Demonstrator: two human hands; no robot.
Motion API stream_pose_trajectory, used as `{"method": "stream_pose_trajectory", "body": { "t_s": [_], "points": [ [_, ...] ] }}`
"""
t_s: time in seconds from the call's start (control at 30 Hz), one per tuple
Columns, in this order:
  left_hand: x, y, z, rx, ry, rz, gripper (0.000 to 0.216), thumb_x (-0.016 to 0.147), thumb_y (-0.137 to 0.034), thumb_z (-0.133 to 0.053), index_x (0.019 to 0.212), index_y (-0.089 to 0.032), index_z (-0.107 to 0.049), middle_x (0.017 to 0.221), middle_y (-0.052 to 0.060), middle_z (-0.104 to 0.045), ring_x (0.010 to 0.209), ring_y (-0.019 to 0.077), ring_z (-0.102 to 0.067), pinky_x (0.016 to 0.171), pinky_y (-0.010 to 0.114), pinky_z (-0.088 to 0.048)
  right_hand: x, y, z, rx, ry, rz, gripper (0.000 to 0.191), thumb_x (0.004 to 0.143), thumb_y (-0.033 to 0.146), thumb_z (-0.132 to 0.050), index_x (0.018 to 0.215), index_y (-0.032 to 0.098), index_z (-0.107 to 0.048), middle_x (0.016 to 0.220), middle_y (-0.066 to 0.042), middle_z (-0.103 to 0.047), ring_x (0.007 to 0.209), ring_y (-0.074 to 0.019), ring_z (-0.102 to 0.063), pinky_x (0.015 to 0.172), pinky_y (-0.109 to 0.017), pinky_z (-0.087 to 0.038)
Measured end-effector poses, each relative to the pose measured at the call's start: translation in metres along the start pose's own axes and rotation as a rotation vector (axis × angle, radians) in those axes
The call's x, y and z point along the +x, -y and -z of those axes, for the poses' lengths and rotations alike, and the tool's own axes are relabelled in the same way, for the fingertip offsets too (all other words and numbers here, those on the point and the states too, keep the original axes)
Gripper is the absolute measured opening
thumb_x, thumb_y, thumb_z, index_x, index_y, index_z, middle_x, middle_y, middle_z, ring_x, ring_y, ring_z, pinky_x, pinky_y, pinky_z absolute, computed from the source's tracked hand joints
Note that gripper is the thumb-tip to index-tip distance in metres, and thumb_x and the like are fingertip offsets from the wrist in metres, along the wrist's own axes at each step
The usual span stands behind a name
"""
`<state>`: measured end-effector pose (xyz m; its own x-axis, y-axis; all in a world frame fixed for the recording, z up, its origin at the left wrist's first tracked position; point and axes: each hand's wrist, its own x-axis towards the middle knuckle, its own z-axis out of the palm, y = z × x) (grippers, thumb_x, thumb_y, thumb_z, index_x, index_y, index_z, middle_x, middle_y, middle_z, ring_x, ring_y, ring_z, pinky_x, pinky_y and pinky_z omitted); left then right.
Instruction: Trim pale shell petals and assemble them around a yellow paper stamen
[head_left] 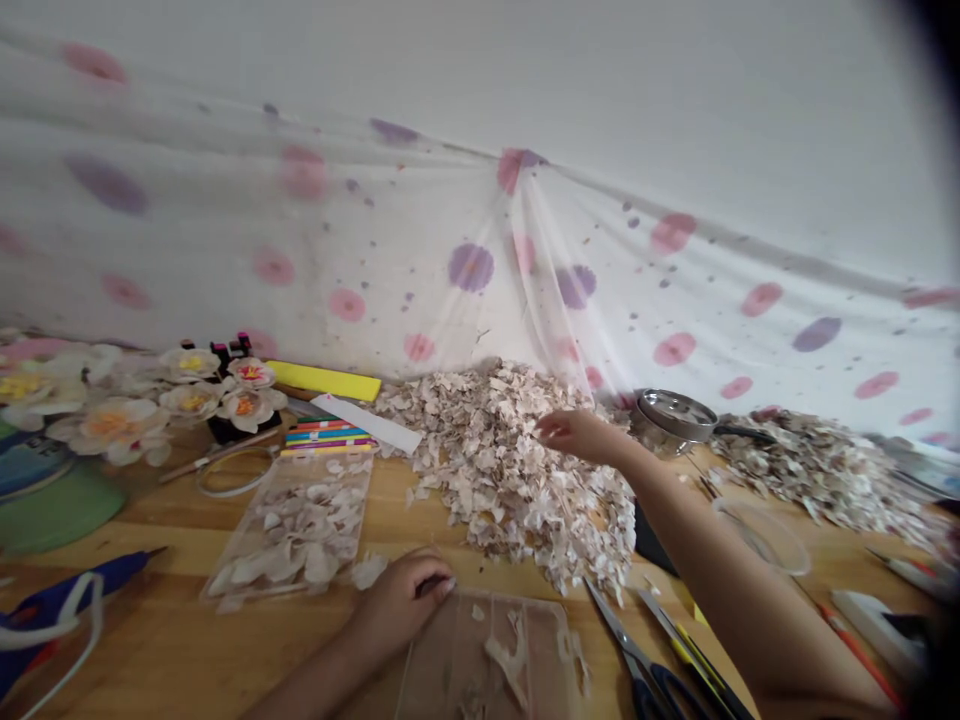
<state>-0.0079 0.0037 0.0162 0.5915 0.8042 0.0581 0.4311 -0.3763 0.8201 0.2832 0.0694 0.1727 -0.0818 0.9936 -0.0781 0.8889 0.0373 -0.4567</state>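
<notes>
A large heap of thin whitish-brown flakes (495, 470), like dried petals or fish scales, lies across the middle of the wooden table. My right hand (576, 436) reaches over the heap's right part, fingers pointing left and slightly apart; nothing shows in them. At the front, my left hand (411, 600) is curled, thumb and fingers together at the back left corner of a clear plastic case (465, 665). Whatever it may pinch is hidden. A few torn pale pieces (511, 660) lie on this case. To the left, another clear tray (240, 560) carries larger pale petals (315, 525).
Scissors (626, 640) and a yellow-black cutter (701, 660) lie at front right. Behind stand a metal pan (675, 415) and a second flake heap (825, 470). On the left are handmade flowers (112, 425), colored pencils (326, 437), tape (236, 470) and a blue glue gun (82, 590).
</notes>
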Motion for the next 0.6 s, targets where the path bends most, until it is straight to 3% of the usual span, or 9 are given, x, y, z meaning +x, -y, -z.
{"method": "stream_pose_trajectory", "body": {
  "t_s": [0.17,0.27,0.43,0.6],
  "points": [
    [-0.002,-0.003,-0.002,0.040,0.005,-0.006,0.019,0.081,-0.020,-0.048,0.086,-0.015,-0.066,0.088,0.007,-0.065,0.087,0.0182,-0.059,0.080,0.027,-0.044,-0.074,-0.004,-0.016,0.019,0.098,0.040,0.027,0.079,0.035,-0.057,0.099,0.021,-0.068,0.088,-0.005,-0.072,0.075,-0.0194,-0.065,0.067,-0.029,-0.049],
    [-0.010,-0.011,-0.004,0.182,0.011,-0.022,0.019,0.080,-0.018,-0.052,0.093,-0.017,-0.065,0.098,0.007,-0.062,0.096,0.0199,-0.055,0.085,0.029,-0.041,-0.119,-0.013,-0.028,0.111,0.097,0.011,0.029,0.081,0.039,-0.054,0.099,0.020,-0.067,0.086,-0.005,-0.071,0.074,-0.0191,-0.063,0.065,-0.028,-0.047],
    [-0.021,-0.029,-0.002,0.452,0.027,0.068,0.020,0.082,-0.009,-0.043,0.087,-0.017,-0.061,0.096,0.007,-0.060,0.095,0.0207,-0.054,0.080,0.030,-0.040,-0.180,-0.041,-0.054,0.352,0.008,-0.122,0.034,0.082,0.046,-0.052,0.094,0.018,-0.067,0.084,-0.005,-0.070,0.077,-0.0205,-0.062,0.066,-0.027,-0.047],
    [-0.026,-0.045,0.009,0.572,0.099,0.159,0.018,0.080,-0.008,-0.040,0.081,-0.015,-0.056,0.088,0.010,-0.063,0.086,0.0233,-0.058,0.071,0.031,-0.038,-0.219,-0.062,-0.076,0.544,-0.127,-0.238,0.040,0.075,0.052,-0.058,0.088,0.015,-0.067,0.076,-0.006,-0.070,0.073,-0.0218,-0.063,0.066,-0.029,-0.049]
  ]
}}
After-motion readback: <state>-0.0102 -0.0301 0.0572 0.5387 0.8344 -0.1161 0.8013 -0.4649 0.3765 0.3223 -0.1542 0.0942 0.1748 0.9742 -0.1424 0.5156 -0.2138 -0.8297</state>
